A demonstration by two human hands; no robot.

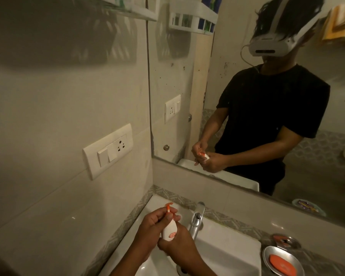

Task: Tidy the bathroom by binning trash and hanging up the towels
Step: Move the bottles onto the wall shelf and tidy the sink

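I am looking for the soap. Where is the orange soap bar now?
In the head view, the orange soap bar lies in a metal dish at the lower right, on the counter right of the sink and tap.

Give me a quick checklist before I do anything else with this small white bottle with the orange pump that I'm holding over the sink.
1. Bottle held: ok. The right hand grips the small white bottle with the orange pump at its base.
2. Pump held: ok. The left hand pinches the pump's neck.
3. Over the white ceramic sink: ok, any drip lands in the basin.
4. Clear of the chrome tap: ok, the tap stands just to the right, apart.
5. Bottle empty or not: cannot tell.
6. Bin within reach: cannot tell, none in view.
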